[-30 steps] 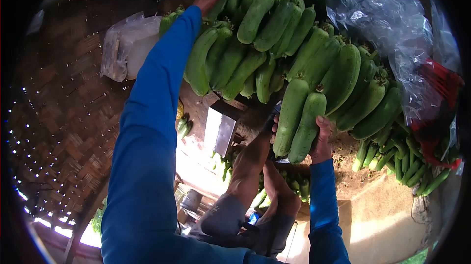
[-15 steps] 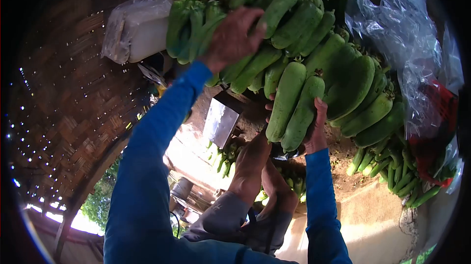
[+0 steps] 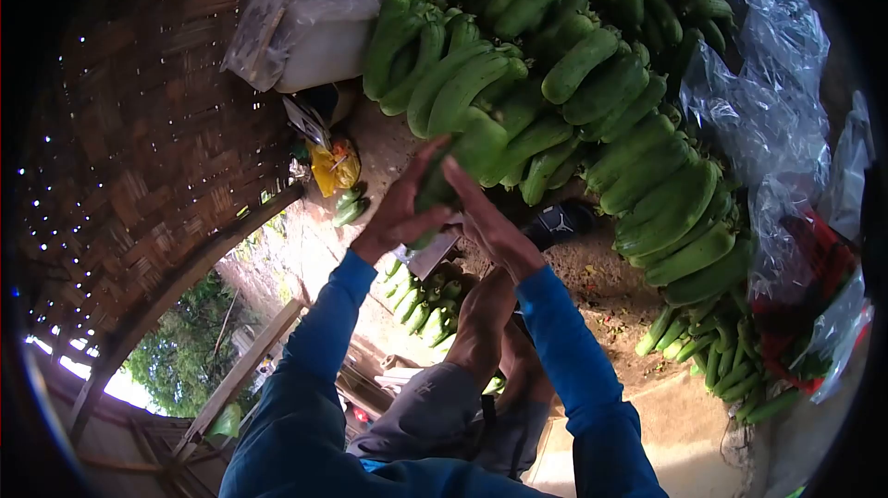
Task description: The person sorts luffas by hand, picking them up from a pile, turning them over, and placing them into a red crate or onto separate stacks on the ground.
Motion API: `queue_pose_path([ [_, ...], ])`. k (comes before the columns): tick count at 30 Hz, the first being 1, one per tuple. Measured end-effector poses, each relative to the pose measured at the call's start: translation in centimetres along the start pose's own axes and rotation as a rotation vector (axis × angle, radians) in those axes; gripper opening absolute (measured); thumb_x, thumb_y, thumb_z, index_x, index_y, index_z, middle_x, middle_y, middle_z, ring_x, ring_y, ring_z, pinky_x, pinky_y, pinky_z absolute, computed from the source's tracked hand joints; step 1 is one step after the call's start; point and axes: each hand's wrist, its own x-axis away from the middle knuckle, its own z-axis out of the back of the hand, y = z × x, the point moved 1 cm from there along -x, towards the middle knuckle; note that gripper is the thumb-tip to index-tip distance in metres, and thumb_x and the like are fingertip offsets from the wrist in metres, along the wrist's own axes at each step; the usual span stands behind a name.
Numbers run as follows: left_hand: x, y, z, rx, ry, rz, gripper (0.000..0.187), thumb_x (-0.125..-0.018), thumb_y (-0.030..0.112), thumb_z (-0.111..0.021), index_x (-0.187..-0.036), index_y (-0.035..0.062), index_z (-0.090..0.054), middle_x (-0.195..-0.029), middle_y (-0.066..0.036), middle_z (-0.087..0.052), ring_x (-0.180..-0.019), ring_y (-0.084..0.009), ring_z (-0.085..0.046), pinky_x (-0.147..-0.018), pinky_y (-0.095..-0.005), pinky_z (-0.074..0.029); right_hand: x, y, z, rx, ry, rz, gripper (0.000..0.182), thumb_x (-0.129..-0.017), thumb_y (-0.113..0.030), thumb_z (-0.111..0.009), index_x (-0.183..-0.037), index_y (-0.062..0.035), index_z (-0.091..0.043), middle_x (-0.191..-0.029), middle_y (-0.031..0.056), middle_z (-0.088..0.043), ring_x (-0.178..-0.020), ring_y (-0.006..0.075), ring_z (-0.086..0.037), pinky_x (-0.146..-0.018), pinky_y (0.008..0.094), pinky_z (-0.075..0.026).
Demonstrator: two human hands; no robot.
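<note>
Both hands meet in front of the knees around green gourds, which are partly hidden by the fingers. My left hand (image 3: 404, 211) grips their left side, its fingers reaching up along the dark green skin. On the right side my right hand (image 3: 490, 221) presses against them, fingers pointing up and to the left. The upper held gourd (image 3: 478, 145) shows above the fingertips and overlaps the long pile of green gourds (image 3: 578, 63) behind it.
A white container under clear plastic (image 3: 324, 45) is at the upper left, with a yellow bag (image 3: 334, 167) below. Clear plastic sheeting (image 3: 782, 63) and a red bag (image 3: 805, 304) are at the right. Smaller green vegetables (image 3: 425, 308) lie near the knees. A dark sandal (image 3: 560, 222) shows.
My left hand has come down from the pile to the gourds. My right hand has moved left with the gourds, now more tilted. The view has shifted.
</note>
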Motion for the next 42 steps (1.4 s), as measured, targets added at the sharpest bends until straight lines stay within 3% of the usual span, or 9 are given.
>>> queue_pose_path([
  [4,-1.4,-1.6,7.6,0.013,0.166,-0.095,0.085,-0.078,0.032,-0.068,-0.149,0.0094,-0.027,-0.146,-0.013,-0.037,-0.134,-0.0286,-0.038,-0.111,-0.0372,-0.03,-6.4,-2.9,-3.1,0.348,-0.206,0.374,0.08,-0.092,-0.061,-0.048,-0.146,-0.006,-0.029,-0.145,0.0247,-0.033,-0.137,0.0356,-0.03,-0.111,0.041,-0.031],
  [6,-3.5,-3.4,10.9,-0.258,0.241,-0.155,0.081,-0.079,0.034,-0.065,-0.148,0.0105,-0.03,-0.146,-0.015,-0.037,-0.134,-0.0304,-0.038,-0.111,-0.038,-0.031,-12.3,1.1,-1.7,1.052,0.005,0.579,0.065,-0.093,-0.053,-0.051,-0.134,-0.0026,-0.046,-0.138,0.0263,-0.041,-0.129,0.0358,-0.042,-0.105,0.04,-0.036],
  [9,-7.8,-6.2,13.5,-0.666,0.275,-0.148,0.074,-0.083,0.037,-0.063,-0.147,0.0124,-0.032,-0.145,-0.018,-0.036,-0.134,-0.0355,-0.038,-0.11,-0.0413,-0.033,-6.5,-4.7,-3.7,0.708,-0.001,0.29,0.052,-0.097,-0.041,-0.05,-0.135,-0.0057,-0.047,-0.127,0.022,-0.053,-0.117,0.0322,-0.05,-0.101,0.0382,-0.039],
  [13,-9.7,-7.4,10.6,-1.365,0.374,-0.009,0.065,-0.089,0.033,-0.059,-0.145,0.0108,-0.034,-0.141,-0.022,-0.038,-0.13,-0.0403,-0.038,-0.108,-0.0457,-0.032,-1.5,3.3,1.2,0.389,0.321,0.117,0.048,-0.095,-0.048,-0.052,-0.12,-0.0063,-0.057,-0.113,0.007,-0.056,-0.104,0.0186,-0.054,-0.087,0.0334,-0.043],
  [15,-8.3,-8.4,10.4,-1.276,0.404,0.038,0.057,-0.093,0.032,-0.055,-0.143,0.0091,-0.038,-0.14,-0.022,-0.041,-0.13,-0.0388,-0.038,-0.108,-0.0448,-0.032,2.7,6.1,4.0,0.376,0.3,-0.057,0.047,-0.095,-0.05,-0.051,-0.117,-0.0083,-0.058,-0.105,-0.0007,-0.056,-0.094,0.0099,-0.053,-0.079,0.0268,-0.043],
  [17,-6.6,-11.6,11.9,-1.052,0.485,-0.213,0.054,-0.096,0.035,-0.05,-0.142,0.0102,-0.039,-0.141,-0.019,-0.04,-0.132,-0.0393,-0.037,-0.105,-0.0471,-0.035,6.1,9.6,6.7,0.415,0.353,-0.02,0.046,-0.094,-0.049,-0.053,-0.115,-0.0088,-0.059,-0.099,-0.0024,-0.057,-0.087,0.0058,-0.052,-0.074,0.0236,-0.043],
  [21,-1.7,-13.4,10.6,-0.408,0.835,0.059,0.047,-0.099,0.037,-0.047,-0.138,0.0102,-0.044,-0.131,-0.013,-0.052,-0.12,-0.0263,-0.049,-0.098,-0.0351,-0.04,11.6,13.2,10.7,0.328,0.493,-0.18,0.044,-0.094,-0.047,-0.054,-0.114,-0.0091,-0.06,-0.099,-0.0019,-0.057,-0.088,0.0066,-0.053,-0.074,0.0244,-0.045],
  [26,-0.3,-18.1,9.6,0.359,0.791,0.696,0.082,-0.087,0.07,-0.044,-0.148,0.0179,-0.029,-0.138,-0.013,-0.045,-0.117,-0.031,-0.049,-0.091,-0.0436,-0.041,14.9,12.8,13.4,0.197,0.63,-0.031,0.044,-0.093,-0.045,-0.056,-0.115,-0.0076,-0.061,-0.098,-0.0003,-0.059,-0.086,0.0086,-0.054,-0.075,0.0254,-0.045],
  [42,-2.9,-17.0,8.9,0.539,0.51,0.785,0.096,-0.083,0.079,-0.035,-0.147,0.0087,-0.022,-0.143,-0.019,-0.038,-0.118,-0.0425,-0.048,-0.095,-0.0592,-0.037,20.6,17.9,17.2,-0.02,0.802,0.088,0.036,-0.094,-0.041,-0.051,-0.109,-0.0103,-0.062,-0.095,-0.0025,-0.058,-0.079,0.0089,-0.055,-0.068,0.0239,-0.045],
])
